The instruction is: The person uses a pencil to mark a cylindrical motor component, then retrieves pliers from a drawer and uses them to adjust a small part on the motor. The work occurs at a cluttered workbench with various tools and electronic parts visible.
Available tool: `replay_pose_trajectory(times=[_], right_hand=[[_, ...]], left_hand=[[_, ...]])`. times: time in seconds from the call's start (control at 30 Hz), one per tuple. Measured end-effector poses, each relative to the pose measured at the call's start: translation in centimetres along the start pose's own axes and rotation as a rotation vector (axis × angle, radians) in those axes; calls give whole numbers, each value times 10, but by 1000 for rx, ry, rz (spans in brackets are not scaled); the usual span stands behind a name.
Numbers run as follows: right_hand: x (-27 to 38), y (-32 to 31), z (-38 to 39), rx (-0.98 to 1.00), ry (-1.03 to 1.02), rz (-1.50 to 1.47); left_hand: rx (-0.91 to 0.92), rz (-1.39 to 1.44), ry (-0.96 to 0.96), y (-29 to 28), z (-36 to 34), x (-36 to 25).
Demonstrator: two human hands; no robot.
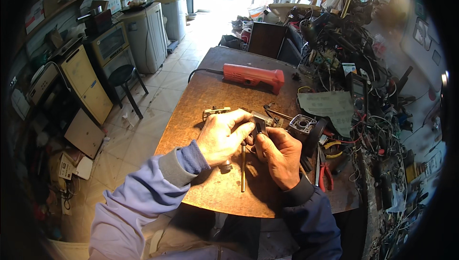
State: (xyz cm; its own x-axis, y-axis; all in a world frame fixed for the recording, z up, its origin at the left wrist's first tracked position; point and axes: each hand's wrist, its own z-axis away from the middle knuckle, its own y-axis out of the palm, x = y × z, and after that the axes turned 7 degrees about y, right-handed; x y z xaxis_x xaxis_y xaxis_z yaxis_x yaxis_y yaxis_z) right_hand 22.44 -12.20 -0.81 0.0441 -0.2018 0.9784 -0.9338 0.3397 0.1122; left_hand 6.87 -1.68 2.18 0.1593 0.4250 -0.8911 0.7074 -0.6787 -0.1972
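Note:
My left hand (221,138) and my right hand (281,157) meet over the middle of the wooden workbench (201,131). Between their fingertips is a small dark flat part (259,126), pinched from both sides; its exact kind I cannot make out. Just below the fingers a thin metal rod (243,171) lies or hangs; its upper end is hidden. Left of the rod sits a small dark round part (225,167). Behind my left hand lies a metal piece (216,112). Beyond my right hand is an opened metal tool housing (302,124).
A red power tool body (248,75) with a black cord lies across the bench's far part. Right of my hand are red-handled pliers (325,176) and a yellow-handled tool (333,150). A paper sheet (327,109), a multimeter (357,90) and tangled wires crowd the right. A black stool (125,77) stands left.

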Motion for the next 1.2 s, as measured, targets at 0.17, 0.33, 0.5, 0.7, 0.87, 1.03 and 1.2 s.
replay_pose_trajectory(times=[0.17, 0.33, 0.5, 0.7, 0.87, 1.03, 1.2], right_hand=[[6, 1, 2, 11, 16, -23], [7, 4, 1, -4, -21, 31], [5, 1, 0, 8, -3, 14], [8, 2, 0, -12, -43, 37], [11, 7, 1, 9, -68, -3], [9, 1, 1, 40, 18, 63], [11, -2, 2, 91, 47, 5]], left_hand=[[32, -6, 0, 0, -1, 1], [-21, -81, 116, 2, -1, 9], [59, -40, 50, 1, 1, 9], [47, 1, 26, 2, 2, 9], [-16, 203, -7, 2, -2, -1], [21, 227, -42, -6, -3, 5], [32, 199, -22, -7, -2, 1]])
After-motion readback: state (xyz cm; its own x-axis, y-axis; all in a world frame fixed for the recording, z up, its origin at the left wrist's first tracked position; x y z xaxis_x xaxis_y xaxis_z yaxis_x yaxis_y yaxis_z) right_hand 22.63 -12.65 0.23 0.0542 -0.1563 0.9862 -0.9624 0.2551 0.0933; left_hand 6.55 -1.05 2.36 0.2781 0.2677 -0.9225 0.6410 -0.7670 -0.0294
